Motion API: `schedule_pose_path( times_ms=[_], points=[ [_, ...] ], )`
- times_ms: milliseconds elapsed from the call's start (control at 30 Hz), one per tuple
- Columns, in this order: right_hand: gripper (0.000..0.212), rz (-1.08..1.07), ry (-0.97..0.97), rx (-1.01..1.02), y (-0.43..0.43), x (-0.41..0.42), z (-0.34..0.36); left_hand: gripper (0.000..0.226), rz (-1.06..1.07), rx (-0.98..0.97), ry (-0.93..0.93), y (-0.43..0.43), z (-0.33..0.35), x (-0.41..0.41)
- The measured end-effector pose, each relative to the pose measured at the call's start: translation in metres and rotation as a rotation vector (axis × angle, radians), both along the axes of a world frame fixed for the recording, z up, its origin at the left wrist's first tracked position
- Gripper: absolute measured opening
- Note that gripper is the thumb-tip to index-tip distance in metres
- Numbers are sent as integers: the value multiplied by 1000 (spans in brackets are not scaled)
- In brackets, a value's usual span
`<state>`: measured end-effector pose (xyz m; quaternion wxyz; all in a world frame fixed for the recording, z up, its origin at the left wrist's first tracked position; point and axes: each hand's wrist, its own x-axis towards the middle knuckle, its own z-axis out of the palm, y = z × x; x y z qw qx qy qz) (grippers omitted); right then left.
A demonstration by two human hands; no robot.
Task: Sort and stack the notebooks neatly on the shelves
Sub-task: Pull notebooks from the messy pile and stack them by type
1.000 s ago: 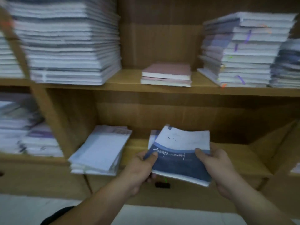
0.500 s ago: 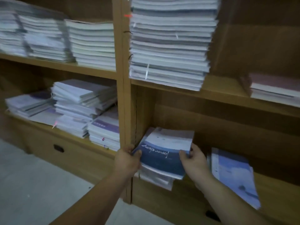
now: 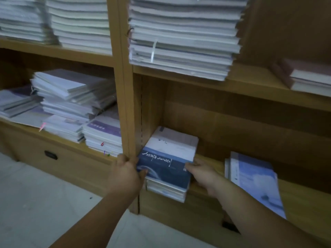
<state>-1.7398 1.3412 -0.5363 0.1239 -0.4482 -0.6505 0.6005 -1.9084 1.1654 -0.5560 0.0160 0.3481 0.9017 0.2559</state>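
A blue and white notebook (image 3: 168, 158) with pale script on its cover lies on top of a short stack (image 3: 166, 191) in the left corner of the lower shelf (image 3: 300, 192). My left hand (image 3: 125, 173) grips its near left corner, thumb on the cover. My right hand (image 3: 202, 173) holds its right edge, fingers curled at the side. The stack juts a little over the shelf's front edge. A second low pile of light blue notebooks (image 3: 254, 179) lies to the right on the same shelf, partly behind my right forearm.
A wooden upright (image 3: 125, 97) divides the bays. A tall white stack (image 3: 182, 34) fills the shelf above, with pinkish books (image 3: 308, 76) at far right. Untidy piles (image 3: 71, 104) crowd the left bay. A drawer handle (image 3: 51, 155) sits below, above pale floor (image 3: 35, 203).
The notebook went from mid-air in front of the shelf to the left corner stack, both hands still on it. The view swung left and closer.
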Motion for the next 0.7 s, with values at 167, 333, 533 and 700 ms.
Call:
schedule_pose_path(
  times_ms=[167, 333, 533, 700],
  points=[
    [7, -125, 9, 195, 15, 78, 21, 22, -338, 270, 38, 34, 49, 77],
    [33, -500, -115, 375, 49, 181, 12, 46, -537, -87, -427, 93, 37, 156],
    [19, -525, -141, 185, 64, 211, -26, 44, -432, -135, -635, 142, 22, 195],
    [5, -488, -110, 204, 67, 218, -24, 41, -399, -184, -624, 159, 10, 220]
  ],
)
